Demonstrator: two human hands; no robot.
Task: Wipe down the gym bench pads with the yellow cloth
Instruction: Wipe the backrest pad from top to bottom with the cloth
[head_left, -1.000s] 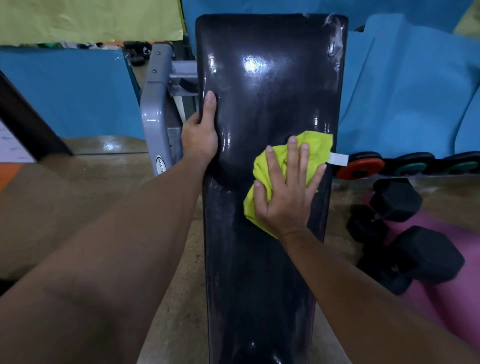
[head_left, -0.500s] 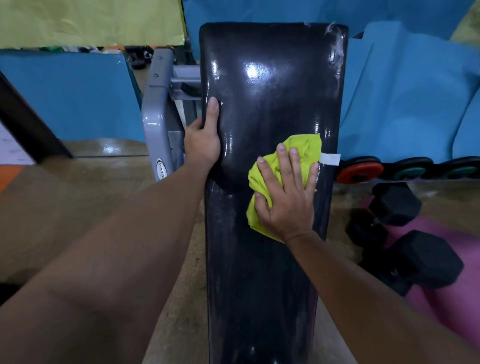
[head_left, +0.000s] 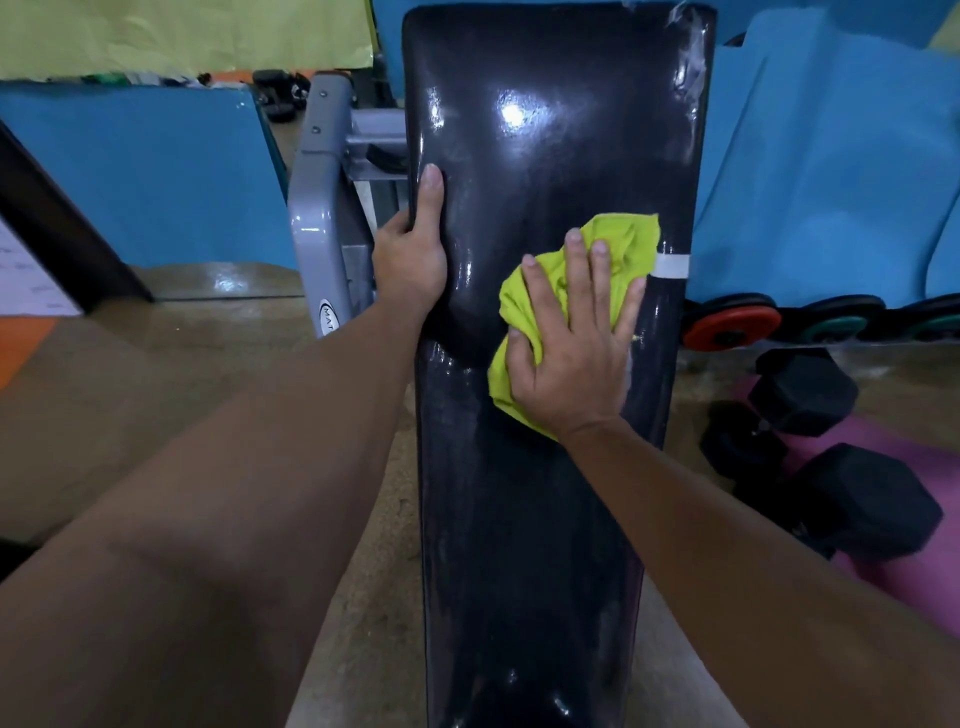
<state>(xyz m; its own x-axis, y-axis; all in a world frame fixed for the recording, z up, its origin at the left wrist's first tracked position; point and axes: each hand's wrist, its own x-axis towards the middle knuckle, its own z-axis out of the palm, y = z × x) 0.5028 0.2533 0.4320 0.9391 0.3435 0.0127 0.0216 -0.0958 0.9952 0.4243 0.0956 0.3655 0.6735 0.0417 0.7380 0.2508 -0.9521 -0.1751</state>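
Directly beneath the flat right hand (head_left: 574, 358), yellow cloth (head_left: 621, 249).

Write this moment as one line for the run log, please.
step: wiping | right hand: presses yellow cloth on bench pad | left hand: grips pad's left edge

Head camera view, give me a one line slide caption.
Right hand presses yellow cloth on black bench pad; left hand grips its edge.
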